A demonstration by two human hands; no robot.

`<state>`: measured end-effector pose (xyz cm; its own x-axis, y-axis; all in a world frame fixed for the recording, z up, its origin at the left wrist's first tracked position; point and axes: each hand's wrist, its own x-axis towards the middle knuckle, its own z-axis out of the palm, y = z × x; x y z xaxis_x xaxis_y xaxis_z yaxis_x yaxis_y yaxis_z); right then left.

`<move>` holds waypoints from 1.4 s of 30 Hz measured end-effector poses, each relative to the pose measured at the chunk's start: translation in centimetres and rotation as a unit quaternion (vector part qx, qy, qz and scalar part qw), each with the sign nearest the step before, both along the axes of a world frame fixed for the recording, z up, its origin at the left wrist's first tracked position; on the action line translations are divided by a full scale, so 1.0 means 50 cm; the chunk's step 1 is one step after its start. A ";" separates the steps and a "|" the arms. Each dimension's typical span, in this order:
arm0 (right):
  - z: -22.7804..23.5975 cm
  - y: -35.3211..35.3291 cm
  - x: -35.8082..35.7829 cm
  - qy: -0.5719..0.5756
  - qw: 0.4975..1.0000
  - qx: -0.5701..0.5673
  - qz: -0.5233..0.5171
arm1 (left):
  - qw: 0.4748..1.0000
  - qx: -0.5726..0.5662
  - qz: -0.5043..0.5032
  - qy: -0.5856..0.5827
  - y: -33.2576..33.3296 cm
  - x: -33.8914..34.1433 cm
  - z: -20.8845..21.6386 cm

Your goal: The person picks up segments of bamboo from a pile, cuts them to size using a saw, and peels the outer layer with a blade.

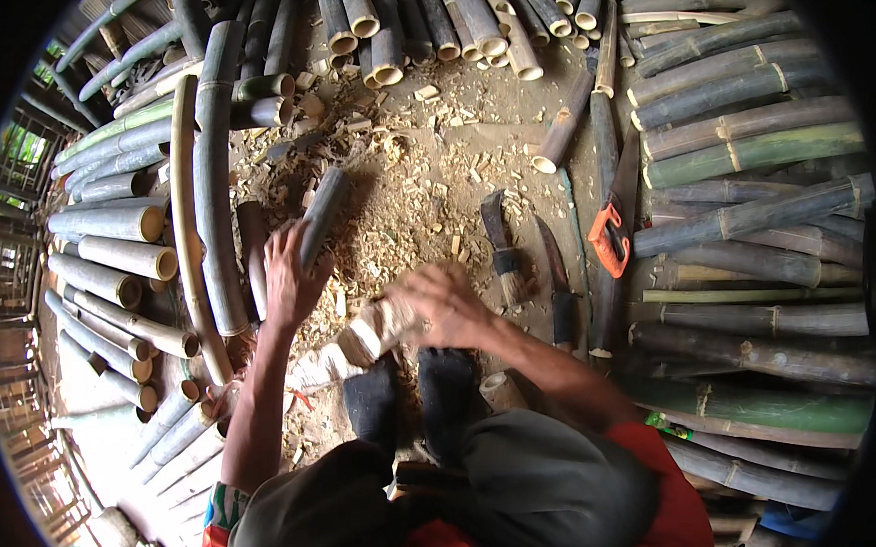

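Observation:
A short dark bamboo piece (325,208) tilts up and away from my left hand (296,276), whose fingers close around its near end. My right hand (444,304) is over the right end of a pale wrapped bundle (349,346) with band-like layers, lying in front of my feet. That hand is smeared by motion, so whether it grips the bundle is not clear. To its right lie a curved dark blade with a wrapped handle (507,261) and a long knife with a black handle (563,313).
Wood chips (397,198) cover the ground. Bamboo tubes (124,255) are stacked at left, with more tubes (458,22) at the back and long poles (755,224) piled at right. An orange-handled saw (611,240) leans by the right pile. My dark-covered feet (373,403) are close by.

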<state>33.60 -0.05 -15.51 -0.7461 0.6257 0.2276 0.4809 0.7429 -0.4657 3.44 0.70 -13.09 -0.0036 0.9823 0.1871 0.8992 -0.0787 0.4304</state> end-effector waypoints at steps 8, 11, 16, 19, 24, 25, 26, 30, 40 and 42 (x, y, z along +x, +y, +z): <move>0.014 -0.076 0.367 -0.294 0.804 -0.187 -0.481 | 0.967 -0.250 0.047 0.015 -0.399 -0.050 -0.034; -0.019 -0.144 0.405 -0.277 0.808 -0.218 -0.471 | 0.976 -0.190 0.093 -0.058 -0.430 -0.035 -0.079; -0.075 -0.163 0.449 -0.154 0.837 -0.166 -0.498 | 0.990 -0.110 0.082 -0.034 -0.412 -0.015 -0.038; -0.130 -0.169 0.531 -0.177 0.926 0.033 -0.331 | 0.988 -0.106 0.105 -0.036 -0.418 0.003 -0.042; 0.223 -0.198 0.418 0.269 0.774 -0.411 -0.399 | 0.980 -0.112 0.159 -0.042 -0.452 0.034 -0.084; 0.256 -0.225 0.441 0.318 0.751 -0.377 -0.439 | 0.980 -0.119 0.153 -0.047 -0.446 0.053 -0.095; 0.277 -0.256 0.449 0.362 0.729 -0.344 -0.468 | 0.979 -0.124 0.155 -0.054 -0.455 0.061 -0.107; 0.439 -0.361 0.478 0.427 0.701 -0.304 -0.483 | 0.972 -0.137 0.186 -0.051 -0.519 0.024 -0.094; 0.736 -0.547 0.463 0.436 0.774 -0.198 -0.415 | 0.952 -0.205 0.214 -0.082 -0.646 -0.008 -0.139; 0.738 -0.550 0.441 0.431 0.787 -0.200 -0.393 | 0.947 -0.216 0.220 -0.088 -0.663 -0.012 -0.144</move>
<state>55.64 -27.54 21.41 0.2314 0.9672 0.1050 0.0963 0.0846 -0.9917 2.83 -32.45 -20.29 -0.4237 0.8637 -0.2730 0.7161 0.5039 0.4830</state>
